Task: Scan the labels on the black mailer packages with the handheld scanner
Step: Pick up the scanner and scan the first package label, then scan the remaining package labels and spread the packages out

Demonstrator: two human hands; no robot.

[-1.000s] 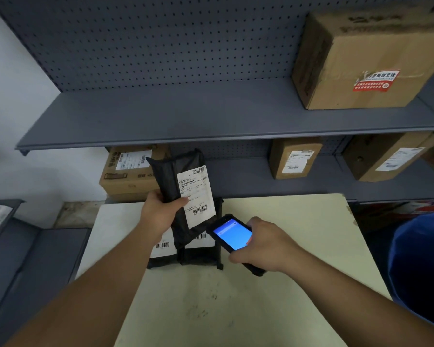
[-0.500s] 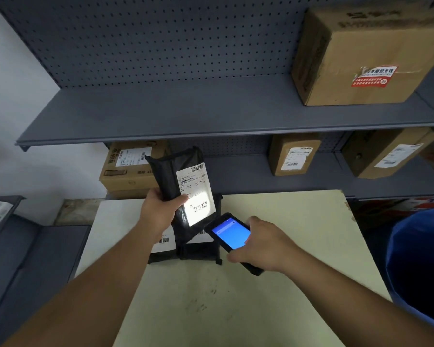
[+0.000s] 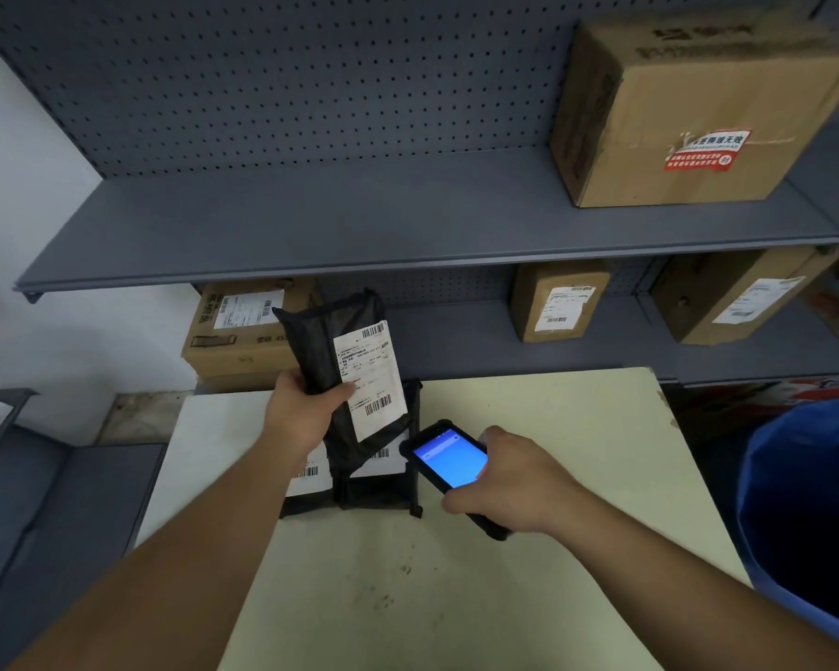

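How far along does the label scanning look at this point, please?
Nothing shows as finished. In hand: the left hand holds one black mailer upright, the right hand aims the scanner at its label. Left: two mailers on the table.

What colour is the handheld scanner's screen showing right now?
Bright blue, on the black handheld scanner in the right hand; clearest in the head view.

My left hand [image 3: 297, 413] grips a tilted black plastic mailer package [image 3: 333, 353] above the pale table [image 3: 529, 598], my right hand [image 3: 514, 481] clasping the black blue-screened handheld scanner [image 3: 449, 458] just right of it.
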